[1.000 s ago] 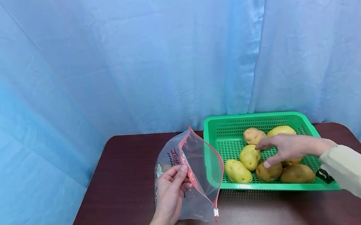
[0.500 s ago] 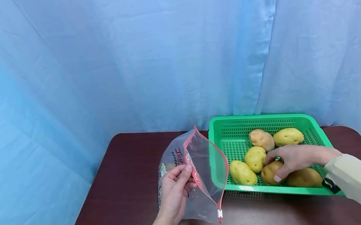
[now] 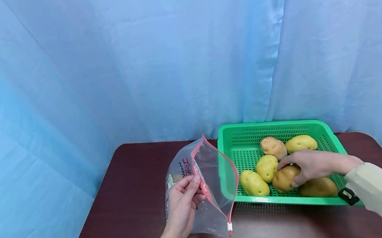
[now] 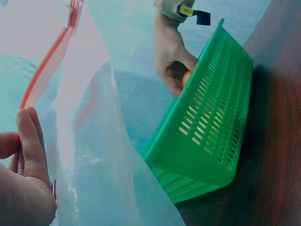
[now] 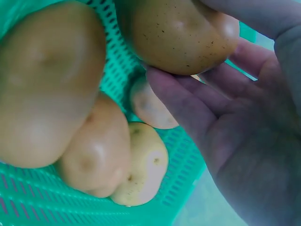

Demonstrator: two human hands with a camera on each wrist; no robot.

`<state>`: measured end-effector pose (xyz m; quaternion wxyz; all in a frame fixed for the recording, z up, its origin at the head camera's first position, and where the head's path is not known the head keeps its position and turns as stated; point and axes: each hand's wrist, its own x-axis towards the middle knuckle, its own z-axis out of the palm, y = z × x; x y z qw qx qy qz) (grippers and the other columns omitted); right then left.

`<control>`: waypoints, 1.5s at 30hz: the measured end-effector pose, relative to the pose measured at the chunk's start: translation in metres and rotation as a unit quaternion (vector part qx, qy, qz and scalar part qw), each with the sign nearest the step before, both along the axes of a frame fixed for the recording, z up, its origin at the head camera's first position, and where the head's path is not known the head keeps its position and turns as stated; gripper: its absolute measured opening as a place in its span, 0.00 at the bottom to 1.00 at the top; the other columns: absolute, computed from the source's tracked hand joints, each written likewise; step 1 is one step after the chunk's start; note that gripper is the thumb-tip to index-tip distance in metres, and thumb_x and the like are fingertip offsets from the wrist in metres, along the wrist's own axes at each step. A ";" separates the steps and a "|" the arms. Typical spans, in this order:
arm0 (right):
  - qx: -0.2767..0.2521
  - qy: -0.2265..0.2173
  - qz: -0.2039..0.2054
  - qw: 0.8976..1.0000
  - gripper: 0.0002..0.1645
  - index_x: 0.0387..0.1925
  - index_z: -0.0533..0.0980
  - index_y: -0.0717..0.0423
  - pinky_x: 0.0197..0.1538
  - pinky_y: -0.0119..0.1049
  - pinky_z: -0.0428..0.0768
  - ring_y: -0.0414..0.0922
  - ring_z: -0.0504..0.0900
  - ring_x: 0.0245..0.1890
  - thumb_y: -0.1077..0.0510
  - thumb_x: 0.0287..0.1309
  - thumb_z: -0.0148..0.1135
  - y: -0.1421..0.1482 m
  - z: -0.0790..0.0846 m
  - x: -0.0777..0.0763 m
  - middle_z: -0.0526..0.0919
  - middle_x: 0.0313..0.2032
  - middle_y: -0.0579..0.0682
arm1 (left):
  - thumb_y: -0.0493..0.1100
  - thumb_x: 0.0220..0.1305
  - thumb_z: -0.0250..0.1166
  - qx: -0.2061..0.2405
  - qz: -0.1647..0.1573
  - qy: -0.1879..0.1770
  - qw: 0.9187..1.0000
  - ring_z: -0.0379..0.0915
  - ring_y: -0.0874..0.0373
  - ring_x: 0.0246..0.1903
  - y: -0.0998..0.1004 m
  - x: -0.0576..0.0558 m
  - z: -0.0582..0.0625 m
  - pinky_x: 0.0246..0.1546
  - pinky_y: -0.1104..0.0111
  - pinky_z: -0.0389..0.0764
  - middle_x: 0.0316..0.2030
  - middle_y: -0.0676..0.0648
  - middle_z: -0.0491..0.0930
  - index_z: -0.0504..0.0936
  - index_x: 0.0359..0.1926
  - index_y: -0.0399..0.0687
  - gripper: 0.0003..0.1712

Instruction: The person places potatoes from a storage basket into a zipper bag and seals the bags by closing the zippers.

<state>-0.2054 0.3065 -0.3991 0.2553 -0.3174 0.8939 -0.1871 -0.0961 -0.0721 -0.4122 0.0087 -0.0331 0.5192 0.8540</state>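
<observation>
My left hand (image 3: 181,210) pinches the red-edged rim of a clear slider zip bag (image 3: 206,221) between thumb and fingers. The bag's mouth gapes toward the right, with the white slider (image 3: 229,227) at its lower corner. Inside the green basket (image 3: 335,145), my right hand (image 3: 314,164) grips a brown potato (image 3: 284,180). In the right wrist view, thumb and fingers curl round this speckled potato (image 5: 176,35). Several other potatoes lie around it, including a yellow potato (image 3: 253,183) at the left and a brown potato (image 3: 318,188) at the front right.
The basket stands at the right of a dark brown table (image 3: 129,196), its left wall close to the bag's mouth. Light blue curtains (image 3: 170,58) hang behind and at the left. A small black device (image 3: 348,196) sits at the right wrist.
Reaching down into the basket, my right hand has come from hovering over the potatoes to gripping the brown one. The left hand keeps its pinch on the bag's rim.
</observation>
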 end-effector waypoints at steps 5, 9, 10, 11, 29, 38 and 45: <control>-0.030 0.045 -0.008 0.999 0.35 0.62 0.79 0.50 0.42 0.36 0.80 0.36 0.79 0.45 0.41 0.57 0.76 0.002 0.013 0.006 0.83 0.51 0.42 | 0.36 0.73 0.65 0.005 0.004 -0.009 1.000 0.79 0.64 0.25 -0.001 -0.001 -0.003 0.27 0.76 0.83 0.27 0.50 0.82 0.84 0.40 0.41 0.03; -0.072 0.084 -0.030 0.993 0.33 0.63 0.78 0.47 0.41 0.33 0.80 0.32 0.78 0.43 0.41 0.60 0.75 0.006 0.027 0.015 0.82 0.51 0.41 | 0.36 0.73 0.64 0.006 0.002 -0.008 1.000 0.79 0.64 0.26 0.000 -0.002 -0.002 0.28 0.75 0.84 0.27 0.50 0.82 0.84 0.39 0.41 0.03; -0.085 0.099 -0.035 0.991 0.32 0.63 0.78 0.45 0.42 0.33 0.80 0.32 0.79 0.44 0.42 0.60 0.75 0.006 0.030 0.018 0.82 0.52 0.41 | 0.36 0.73 0.65 0.006 0.002 -0.007 1.000 0.79 0.64 0.26 0.000 -0.002 -0.002 0.28 0.75 0.84 0.27 0.49 0.82 0.84 0.40 0.41 0.03; -0.099 0.117 -0.041 0.987 0.31 0.63 0.78 0.44 0.43 0.33 0.81 0.32 0.79 0.45 0.42 0.60 0.75 0.006 0.032 0.021 0.83 0.52 0.40 | 0.36 0.73 0.65 0.004 0.002 -0.005 1.000 0.79 0.64 0.26 0.000 -0.002 -0.002 0.28 0.75 0.84 0.27 0.49 0.82 0.84 0.40 0.41 0.03; -0.351 0.239 -0.114 0.898 0.42 0.67 0.76 0.51 0.47 0.22 0.81 0.34 0.83 0.48 0.73 0.50 0.77 -0.044 0.038 0.074 0.83 0.57 0.40 | 0.36 0.73 0.64 0.022 0.013 -0.003 1.000 0.78 0.65 0.25 -0.003 0.003 -0.001 0.26 0.77 0.82 0.26 0.50 0.82 0.84 0.38 0.43 0.04; -0.417 0.262 -0.160 0.855 0.43 0.66 0.76 0.57 0.55 0.24 0.80 0.34 0.83 0.56 0.75 0.46 0.78 -0.094 0.027 0.087 0.83 0.59 0.46 | 0.37 0.74 0.64 0.016 0.003 0.010 1.000 0.78 0.65 0.25 0.001 -0.001 0.000 0.27 0.77 0.82 0.27 0.50 0.81 0.83 0.39 0.40 0.05; -0.459 0.221 -0.210 0.834 0.41 0.67 0.75 0.52 0.51 0.26 0.82 0.37 0.85 0.52 0.72 0.51 0.77 -0.130 0.015 0.097 0.84 0.59 0.49 | 0.37 0.74 0.64 0.009 0.004 0.007 1.000 0.78 0.65 0.25 0.004 -0.003 -0.002 0.27 0.77 0.82 0.27 0.51 0.81 0.83 0.39 0.41 0.05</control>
